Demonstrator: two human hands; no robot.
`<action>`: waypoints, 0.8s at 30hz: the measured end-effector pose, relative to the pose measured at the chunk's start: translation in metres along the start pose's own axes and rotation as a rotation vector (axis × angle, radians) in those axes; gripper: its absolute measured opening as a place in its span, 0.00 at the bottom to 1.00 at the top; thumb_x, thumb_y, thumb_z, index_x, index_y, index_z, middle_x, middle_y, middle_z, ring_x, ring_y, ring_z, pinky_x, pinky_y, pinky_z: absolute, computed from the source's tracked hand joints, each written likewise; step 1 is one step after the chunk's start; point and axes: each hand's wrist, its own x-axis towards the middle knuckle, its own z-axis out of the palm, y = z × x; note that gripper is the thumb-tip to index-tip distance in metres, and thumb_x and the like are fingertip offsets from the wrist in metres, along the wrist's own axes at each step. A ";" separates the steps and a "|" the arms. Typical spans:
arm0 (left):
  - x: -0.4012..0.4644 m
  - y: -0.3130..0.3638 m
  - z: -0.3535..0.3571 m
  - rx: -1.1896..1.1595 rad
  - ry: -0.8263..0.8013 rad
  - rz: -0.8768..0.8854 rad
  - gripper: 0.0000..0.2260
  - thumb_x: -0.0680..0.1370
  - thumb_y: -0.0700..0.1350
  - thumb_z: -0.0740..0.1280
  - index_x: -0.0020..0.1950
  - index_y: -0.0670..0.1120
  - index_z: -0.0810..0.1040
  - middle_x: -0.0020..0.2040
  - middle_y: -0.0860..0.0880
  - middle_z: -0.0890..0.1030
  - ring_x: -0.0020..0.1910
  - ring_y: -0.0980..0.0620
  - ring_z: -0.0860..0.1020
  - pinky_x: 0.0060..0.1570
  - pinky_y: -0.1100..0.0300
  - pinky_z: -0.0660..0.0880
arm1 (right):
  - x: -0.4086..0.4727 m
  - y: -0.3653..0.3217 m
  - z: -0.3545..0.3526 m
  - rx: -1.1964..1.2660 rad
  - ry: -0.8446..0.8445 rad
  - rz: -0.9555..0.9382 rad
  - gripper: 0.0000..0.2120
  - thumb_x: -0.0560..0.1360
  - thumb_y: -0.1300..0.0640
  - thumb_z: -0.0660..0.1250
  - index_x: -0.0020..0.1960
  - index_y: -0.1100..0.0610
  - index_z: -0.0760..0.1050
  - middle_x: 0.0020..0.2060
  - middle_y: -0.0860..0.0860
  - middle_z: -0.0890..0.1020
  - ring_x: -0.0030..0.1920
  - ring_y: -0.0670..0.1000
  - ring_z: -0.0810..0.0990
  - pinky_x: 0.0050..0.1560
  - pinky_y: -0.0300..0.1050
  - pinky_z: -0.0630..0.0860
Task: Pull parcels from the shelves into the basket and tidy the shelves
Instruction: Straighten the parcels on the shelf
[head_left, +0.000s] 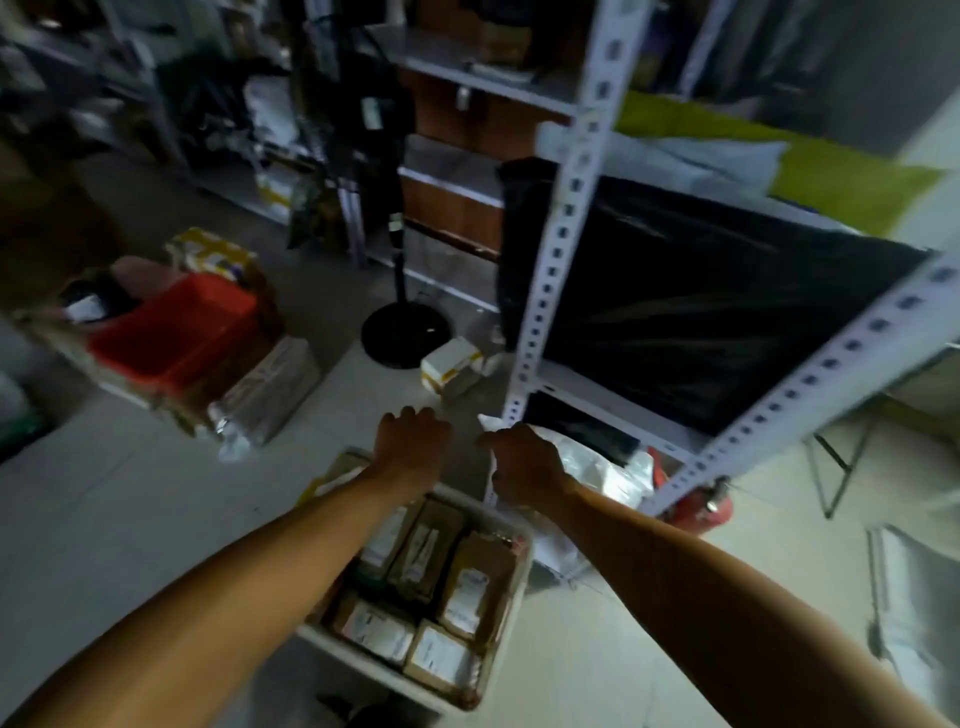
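White plastic basket (511, 566) on the pale floor below us, packed with brown cardboard parcels (470, 587) lying label-side up in rows. Both our forearms reach out over it toward the grey slotted-steel shelving unit (558, 244).

Left hand (410, 447): seen from the back, above the basket's far end, fingers curled downward. Nothing visible in it; whether the fingers grip anything underneath, we cannot tell.

Right hand (524, 470): at the foot of the shelf post, fingers bent down over the edge of a white plastic mailer bag (597, 467). Bag lies at the bottom shelf level, just beside the basket's far right corner; a white corner pokes out past the fingertips. Looks like a grasp on the bag's edge, though motion blur hides the fingertips.

Large black plastic-wrapped bundle (701, 312) fills the shelf above. Small white box (452, 364) on the floor near the post, beside a black round stand base (405, 332). Red crate (176, 325) well apart to the left. Red fire extinguisher (701, 512) behind the right post.
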 end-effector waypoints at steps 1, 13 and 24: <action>-0.001 0.023 -0.005 0.014 0.006 0.038 0.25 0.79 0.40 0.64 0.76 0.51 0.67 0.70 0.44 0.70 0.70 0.41 0.68 0.66 0.47 0.67 | -0.016 0.016 -0.002 0.005 0.008 0.039 0.23 0.79 0.55 0.65 0.74 0.46 0.70 0.68 0.55 0.74 0.66 0.58 0.75 0.59 0.51 0.76; -0.040 0.292 -0.039 0.201 0.167 0.548 0.16 0.75 0.43 0.69 0.63 0.53 0.78 0.59 0.46 0.79 0.61 0.41 0.78 0.54 0.50 0.76 | -0.236 0.212 0.012 0.138 0.150 0.374 0.17 0.75 0.60 0.66 0.63 0.50 0.79 0.62 0.56 0.80 0.64 0.61 0.77 0.55 0.53 0.78; -0.119 0.534 -0.100 0.181 0.350 0.973 0.19 0.77 0.40 0.66 0.67 0.52 0.76 0.59 0.48 0.79 0.58 0.45 0.77 0.48 0.52 0.75 | -0.446 0.347 -0.006 0.107 0.333 0.895 0.27 0.77 0.64 0.61 0.73 0.46 0.72 0.66 0.52 0.77 0.70 0.54 0.70 0.62 0.52 0.74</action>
